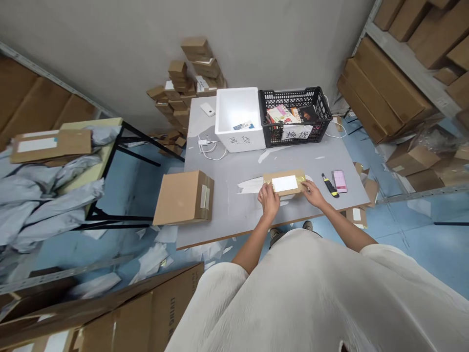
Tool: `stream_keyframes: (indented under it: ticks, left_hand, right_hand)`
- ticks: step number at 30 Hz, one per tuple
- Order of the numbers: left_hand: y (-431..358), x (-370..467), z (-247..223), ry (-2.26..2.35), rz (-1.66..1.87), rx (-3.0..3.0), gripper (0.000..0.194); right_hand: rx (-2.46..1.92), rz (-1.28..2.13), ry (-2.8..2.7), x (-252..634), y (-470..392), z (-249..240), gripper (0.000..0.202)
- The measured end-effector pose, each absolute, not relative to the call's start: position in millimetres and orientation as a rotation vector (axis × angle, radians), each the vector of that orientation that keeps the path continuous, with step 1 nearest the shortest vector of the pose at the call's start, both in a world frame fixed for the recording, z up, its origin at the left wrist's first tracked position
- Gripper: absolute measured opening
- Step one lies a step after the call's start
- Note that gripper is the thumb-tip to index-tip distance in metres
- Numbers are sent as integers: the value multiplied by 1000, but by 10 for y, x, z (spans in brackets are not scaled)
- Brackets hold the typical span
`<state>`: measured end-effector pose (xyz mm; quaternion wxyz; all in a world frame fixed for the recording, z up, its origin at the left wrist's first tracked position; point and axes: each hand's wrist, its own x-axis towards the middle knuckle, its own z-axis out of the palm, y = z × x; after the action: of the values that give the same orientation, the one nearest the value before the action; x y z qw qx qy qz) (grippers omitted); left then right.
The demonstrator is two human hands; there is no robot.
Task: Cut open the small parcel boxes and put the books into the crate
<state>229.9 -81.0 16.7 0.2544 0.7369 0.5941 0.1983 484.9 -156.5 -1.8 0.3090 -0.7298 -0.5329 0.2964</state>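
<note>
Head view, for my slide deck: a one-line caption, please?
Both hands, left hand and right hand, grip a small labelled box on the grey table.

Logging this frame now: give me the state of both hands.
Left hand: gripping the small labelled parcel at its left end.
Right hand: gripping its right end.

A loose, off-white garment covers the torso; its short sleeves end above the elbows, forearms bare. The left hand (269, 199) wears a thin ring; the right hand (312, 193) wears nothing.

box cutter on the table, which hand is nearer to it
Right. The right hand rests on the right end of the small labelled box, just left of the box cutter. The left hand is at the box's far left end.
</note>
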Motion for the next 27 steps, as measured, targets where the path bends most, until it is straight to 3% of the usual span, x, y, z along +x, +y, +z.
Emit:
stream_keyframes:
  ticks: [4, 13, 27]
  left_hand:
    - [-941, 2495, 273, 1431, 445, 2190, 51]
    - [-1068, 2660, 259, 1520, 321, 2293, 56]
    - [-1123, 2781, 240, 1663, 225, 2235, 66]
  right_hand:
    - [-1969, 717, -1340, 5102, -1681, -56, 45]
    - [-2633, 782, -1327, 5924, -2007, -245, 45]
    - [-2626, 753, -1562, 6205, -1793, -598, 45]
